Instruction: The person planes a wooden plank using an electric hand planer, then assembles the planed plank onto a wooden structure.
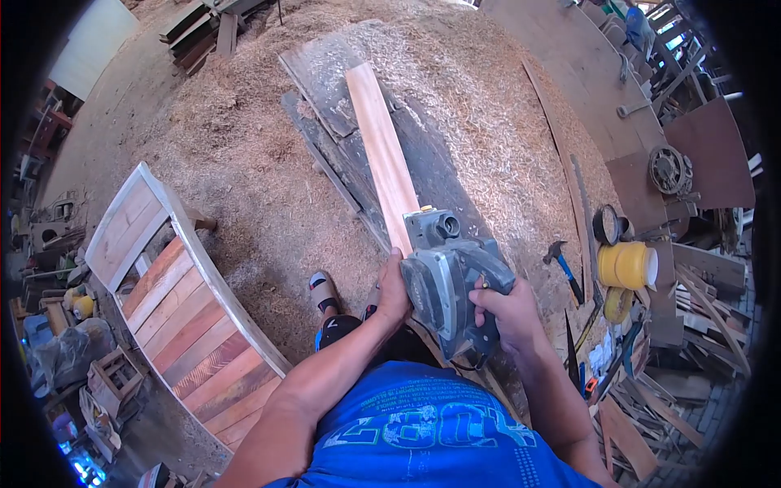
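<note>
My right hand (506, 315) is wrapped around the rear handle of a dark grey electric planer (443, 281). The planer rests on the near end of a long, pale reddish wooden board (381, 154). Close beside the tool, my left hand (394, 289) holds the board's left edge, its thumb near the top and its other fingers partly hidden. Beneath the board is a dark, worn plank bench (439, 167) dusted with shavings. The planer's sole and the board's near end are covered by the tool body.
A slatted wooden panel with a pale frame (191, 325) stands at the left. On the right lie a blue-handled hammer (563, 268), a yellow roll (625, 265) and scrap wood (695, 325). Wood shavings (244, 154) cover the ground. More timber (207, 32) is stacked far left.
</note>
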Tool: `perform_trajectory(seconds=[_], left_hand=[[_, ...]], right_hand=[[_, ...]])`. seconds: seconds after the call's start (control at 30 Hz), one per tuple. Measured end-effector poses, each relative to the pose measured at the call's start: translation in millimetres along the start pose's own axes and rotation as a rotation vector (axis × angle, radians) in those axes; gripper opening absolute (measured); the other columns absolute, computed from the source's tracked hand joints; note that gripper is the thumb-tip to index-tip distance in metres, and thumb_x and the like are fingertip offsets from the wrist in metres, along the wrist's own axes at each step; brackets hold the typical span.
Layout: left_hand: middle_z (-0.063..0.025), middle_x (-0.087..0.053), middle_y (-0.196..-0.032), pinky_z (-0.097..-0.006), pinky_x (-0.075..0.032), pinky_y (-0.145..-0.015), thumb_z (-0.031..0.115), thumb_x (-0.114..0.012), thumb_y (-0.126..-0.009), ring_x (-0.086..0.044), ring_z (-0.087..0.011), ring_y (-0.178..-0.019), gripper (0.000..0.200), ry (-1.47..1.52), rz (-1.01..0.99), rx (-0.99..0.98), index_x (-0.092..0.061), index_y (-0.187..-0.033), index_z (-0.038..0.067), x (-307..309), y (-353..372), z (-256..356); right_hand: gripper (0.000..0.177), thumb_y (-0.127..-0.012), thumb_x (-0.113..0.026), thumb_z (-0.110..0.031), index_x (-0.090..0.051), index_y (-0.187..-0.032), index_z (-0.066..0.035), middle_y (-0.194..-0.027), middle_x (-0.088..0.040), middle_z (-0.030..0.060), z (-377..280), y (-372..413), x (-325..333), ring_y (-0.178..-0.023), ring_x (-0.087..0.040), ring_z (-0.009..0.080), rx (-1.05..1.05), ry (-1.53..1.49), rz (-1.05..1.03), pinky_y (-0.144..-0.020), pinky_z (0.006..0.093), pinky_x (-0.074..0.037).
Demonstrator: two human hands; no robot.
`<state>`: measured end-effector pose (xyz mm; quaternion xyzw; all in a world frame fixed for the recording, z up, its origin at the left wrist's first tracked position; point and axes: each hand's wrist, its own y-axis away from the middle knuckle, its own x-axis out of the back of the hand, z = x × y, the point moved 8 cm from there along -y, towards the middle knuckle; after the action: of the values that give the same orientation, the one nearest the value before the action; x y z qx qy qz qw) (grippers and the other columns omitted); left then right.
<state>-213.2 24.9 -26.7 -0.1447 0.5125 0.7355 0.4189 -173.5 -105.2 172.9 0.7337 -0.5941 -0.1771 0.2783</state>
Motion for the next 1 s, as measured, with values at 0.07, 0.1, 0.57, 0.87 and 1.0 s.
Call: perform_trajectory(seconds=[0.07,0.1,0.57,0.87,1.0], left_hand=[[-0.0132,-0.071,-0.107,-0.0357,-0.055,-0.087,0.047,-0.042,-0.108,-0.069,-0.0215,-0.095,0.057,-0.046,0.019,-0.002,-0.064,-0.117,-0.006,11.4,0.5,-4.9],[-0.0121,-0.071,-0.104,-0.0355,-0.056,-0.084,0.047,-0.043,-0.107,-0.069,-0.0212,-0.092,0.055,-0.058,0.021,-0.026,-0.065,-0.115,-0.003,17.5,-1.7,-9.8],[-0.0179,-0.072,-0.105,-0.0381,-0.059,-0.085,0.041,-0.043,-0.108,-0.073,-0.0252,-0.091,0.054,-0.02,0.056,0.072,-0.063,-0.123,-0.007,62.2,9.7,-22.0],[-0.0138,-0.07,-0.106,-0.0326,-0.05,-0.091,0.047,-0.048,-0.106,-0.066,-0.0192,-0.097,0.06,-0.067,0.136,0.131,-0.064,-0.117,-0.01,65.4,28.9,-1.5],[-0.0138,-0.07,-0.106,-0.0323,-0.051,-0.091,0.048,-0.048,-0.106,-0.066,-0.0192,-0.097,0.061,-0.064,0.112,0.197,-0.064,-0.117,-0.009,76.2,27.5,-10.2]], right_hand=[[0.009,-0.084,-0.069,0.001,-0.062,-0.088,-0.004,-0.072,-0.06,0.0021,-5.7,-12.9,-10.4,-0.054,-0.056,0.0106,0.011,0.001,-0.015,-0.051,0.0275,-0.044],[0.009,-0.084,-0.069,0.0,-0.062,-0.088,-0.004,-0.071,-0.06,0.0022,-9.0,-19.3,-16.3,-0.054,-0.056,0.0109,0.015,-0.001,-0.022,-0.051,0.0276,-0.044],[0.007,-0.086,-0.066,-0.007,-0.062,-0.083,-0.002,-0.065,-0.056,0.0033,-95.4,-147.7,-104.8,-0.047,-0.054,0.0142,0.11,0.039,-0.029,-0.043,0.0314,-0.042],[0.011,-0.088,-0.065,-0.011,-0.058,-0.08,-0.006,-0.065,-0.054,0.0019,-156.7,-243.5,-149.5,-0.049,-0.053,0.0145,0.133,0.09,-0.037,-0.046,0.0341,-0.043],[0.009,-0.087,-0.065,-0.008,-0.06,-0.08,-0.004,-0.065,-0.055,0.0038,-180.3,-287.8,-165.9,-0.047,-0.052,0.0156,0.142,0.073,-0.034,-0.045,0.0348,-0.041]])
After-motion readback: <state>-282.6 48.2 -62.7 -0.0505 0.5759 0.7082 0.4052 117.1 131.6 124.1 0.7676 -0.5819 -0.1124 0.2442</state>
